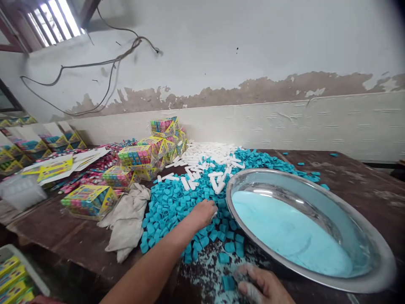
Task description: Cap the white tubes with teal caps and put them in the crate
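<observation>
My left hand (pixel 204 213) reaches into a heap of teal plastic caps (pixel 177 207). Its fingers are curled closed, and what they hold, if anything, is hidden. My right hand (pixel 261 283), dusted with pale powder, is low at the front edge with thumb and fingers slightly apart. Just left of its fingertips sits a single teal cap (pixel 228 283). To the right, a wide steel basin (pixel 373 270) holds light blue powder (pixel 291 230). White plastic tubes (pixel 209 154) lie piled behind the teal caps.
A crumpled cloth (pixel 128 217) lies left of the caps. Beyond it are wrapped display boxes (pixel 90 200), loose colourful sticks (pixel 117 147), cardboard sheets (pixel 66 166) and a clear plastic tub (pixel 22 192). A crate of yellow boxes (pixel 15 278) stands at lower left. A wall closes off the back.
</observation>
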A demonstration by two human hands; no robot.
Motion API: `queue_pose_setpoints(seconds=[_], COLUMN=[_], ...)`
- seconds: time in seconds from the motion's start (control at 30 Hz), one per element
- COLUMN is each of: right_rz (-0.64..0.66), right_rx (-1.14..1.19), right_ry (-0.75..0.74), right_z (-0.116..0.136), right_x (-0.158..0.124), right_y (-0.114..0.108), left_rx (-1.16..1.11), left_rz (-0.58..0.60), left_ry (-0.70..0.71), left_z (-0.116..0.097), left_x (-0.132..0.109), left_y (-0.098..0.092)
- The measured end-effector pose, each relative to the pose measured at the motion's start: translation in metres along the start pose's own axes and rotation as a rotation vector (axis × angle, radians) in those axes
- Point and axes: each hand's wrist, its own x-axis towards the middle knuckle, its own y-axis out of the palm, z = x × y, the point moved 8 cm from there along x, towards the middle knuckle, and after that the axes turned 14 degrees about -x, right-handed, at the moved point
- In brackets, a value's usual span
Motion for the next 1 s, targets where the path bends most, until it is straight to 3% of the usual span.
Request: queue_pose_setpoints(seconds=[0.13, 0.3, 0.47, 0.63, 0.77, 0.87, 1.0], right_rz=[-0.017, 0.049, 0.003, -0.015, -0.058, -0.109, -0.209], right_rx=[0.023, 0.159, 0.181, 0.148, 0.217, 0.246, 0.273], right_ry=[-0.105, -0.063, -0.074, -0.05, -0.033, -0.012, -0.122], right_z=[0.024, 0.04, 0.057, 0.051, 0.045, 0.048, 0.067], right_x=[0.008, 0.03, 0.041, 0.04, 0.041, 0.043, 0.041], right_y=[-0.008, 0.006, 0.008, 0.01, 0.002, -0.009, -0.017], left_rx=[-0.052, -0.07, -0.039, -0.058, -0.158, -0.419, -1.072], left_rz=[-0.126, -0.168, -0.17, -0.121, -0.18, -0.171, -0.145], left_ry=[-0.043, -0.121, -0.212, -0.303, -0.303, -0.247, -0.222], left_z=[0.014, 0.023, 0.019, 0.017, 0.011, -0.003, -0.029], left_x=[-0.031, -0.057, -0.046, -0.026, -0.05, -0.084, -0.114], left_y=[-0.017, -0.02, -0.012, -0.006, -0.021, -0.018, 0.017])
